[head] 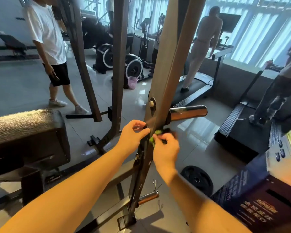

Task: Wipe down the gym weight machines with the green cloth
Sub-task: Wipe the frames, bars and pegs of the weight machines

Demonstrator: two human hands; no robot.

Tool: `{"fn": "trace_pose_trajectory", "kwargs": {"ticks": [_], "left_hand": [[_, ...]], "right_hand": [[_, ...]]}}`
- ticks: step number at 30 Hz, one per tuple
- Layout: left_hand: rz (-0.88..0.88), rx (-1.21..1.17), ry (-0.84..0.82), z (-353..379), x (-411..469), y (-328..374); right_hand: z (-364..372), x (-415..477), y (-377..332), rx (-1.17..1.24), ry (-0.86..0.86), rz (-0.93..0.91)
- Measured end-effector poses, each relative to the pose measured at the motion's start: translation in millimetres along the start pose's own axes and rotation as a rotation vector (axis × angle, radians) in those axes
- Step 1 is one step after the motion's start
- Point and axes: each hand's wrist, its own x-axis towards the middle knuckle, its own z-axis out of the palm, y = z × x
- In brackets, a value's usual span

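Right hand pinches the green cloth against the upright post; left hand grips the post's left edge.

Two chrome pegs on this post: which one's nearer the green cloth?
The upper peg, sticking out to the right just above the green cloth in the right hand. The lower peg sits near the base of the post, well below.

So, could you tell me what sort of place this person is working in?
Almost certainly a gym: a treadmill stands by the windows, a weight plate lies on the floor, and the right hand holds a green cloth against a rack upright.
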Motion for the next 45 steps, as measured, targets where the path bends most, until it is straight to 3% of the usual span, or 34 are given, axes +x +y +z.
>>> {"fn": "trace_pose_trajectory", "kwargs": {"ticks": [3, 5, 11, 16, 21, 26, 28, 32, 36, 39, 41, 45], "left_hand": [[-0.009, -0.023, -0.002, 0, -2, -3], [-0.027, -0.023, -0.007, -1, -3, -4], [-0.024, -0.017, -0.023, -2, 3, -8], [-0.006, -0.009, -0.015, -2, 4, -10], [-0.058, -0.059, -0.016, -2, -1, -11], [-0.060, -0.050, -0.019, -2, 0, -13], [-0.051, -0.038, -0.029, -3, 3, -14], [-0.044, -0.045, -0.044, -4, 5, -13], [-0.065, -0.019, -0.031, -4, 3, -12], [-0.102, 0.022, 0.020, -4, -8, -14], [-0.141, 0.003, -0.025, -5, -24, -16], [-0.176, -0.064, -0.343, -8, -54, -16]], "right_hand": [[0, -12, 26, 0.027, -0.069, 0.166], [-5, -6, 20, -0.009, -0.107, 0.176], [-12, 18, -32, 0.004, 0.018, -0.147], [-3, -12, 29, -0.046, -0.113, 0.181], [-8, -9, 14, 0.017, -0.127, 0.220], [-13, 29, -45, 0.046, 0.091, -0.183], [-7, 26, -43, 0.074, 0.081, -0.208], [0, 2, 5, 0.046, 0.019, -0.096], [-8, -17, 41, -0.087, -0.173, 0.143], [-21, -20, 36, -0.042, -0.156, 0.208], [-30, -19, 27, -0.010, -0.178, 0.154], [-45, -20, 15, 0.015, -0.313, 0.010]]}}
